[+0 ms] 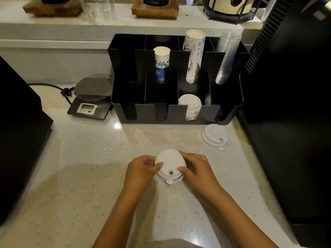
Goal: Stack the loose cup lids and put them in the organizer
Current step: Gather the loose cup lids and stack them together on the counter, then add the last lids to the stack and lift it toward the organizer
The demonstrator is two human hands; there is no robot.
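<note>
A short stack of white cup lids (pixel 170 164) rests on the speckled counter in front of me. My left hand (pixel 141 167) grips its left side and my right hand (pixel 196 167) grips its right side, thumbs on the top lid. Another loose white lid (pixel 215 135) lies on the counter to the right, just in front of the black organizer (pixel 141 111). A stack of white lids (pixel 190 104) stands in the organizer's third front slot. The other front slots look empty.
The organizer's back slots hold a blue-printed paper cup stack (pixel 161 63), a taller paper cup stack (pixel 194 56) and clear plastic cups (pixel 226 56). A digital scale (pixel 90 99) sits at the left. Dark machines flank the counter on the left (pixel 19 136) and right (pixel 290 104).
</note>
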